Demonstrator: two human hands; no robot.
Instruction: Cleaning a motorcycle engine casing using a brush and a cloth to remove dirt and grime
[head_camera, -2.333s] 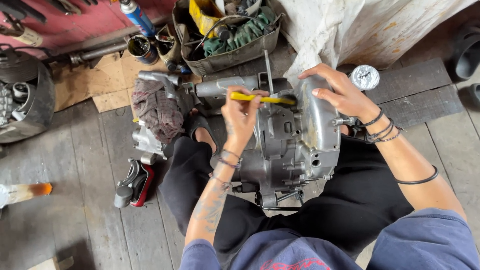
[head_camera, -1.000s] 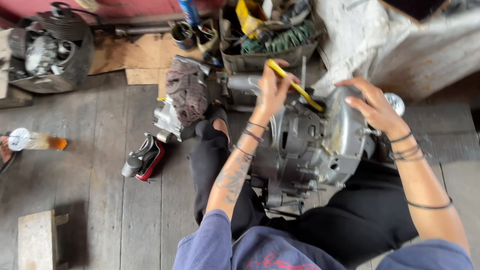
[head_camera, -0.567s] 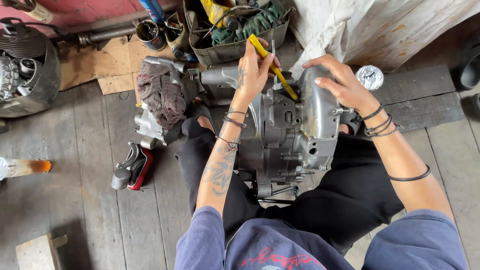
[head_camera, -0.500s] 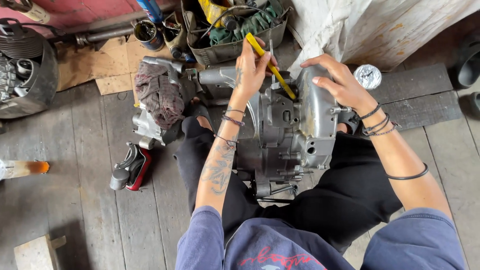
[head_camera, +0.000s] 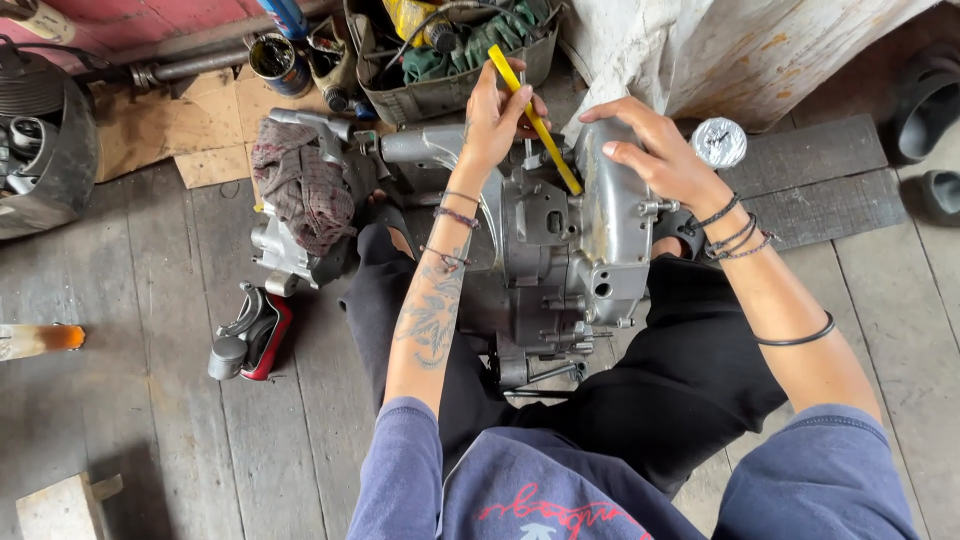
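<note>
So the grey cast-metal engine case (head_camera: 560, 250) sits upright between the person's legs on the plank floor (head_camera: 150, 400), roughly mid-floor; it's lumpy, matte, with bolts and ribs, and its lower end disappears behind black trousers. Left hand (head_camera: 495, 120) is closed around a slim yellow tool (head_camera: 535, 120) that slants down to the top of the case; the tip is hidden, so can't tell what it meets. Right hand (head_camera: 655, 150) lies with fingers spread over the smooth, shinier side cover, pressing on it rather than clamping anything. A checked rag (head_camera: 305, 190) is draped over another metal part on the left; a dented tin tray (head_camera: 450, 70) of tools sits at the floor's far edge, cut off at the top.
</note>
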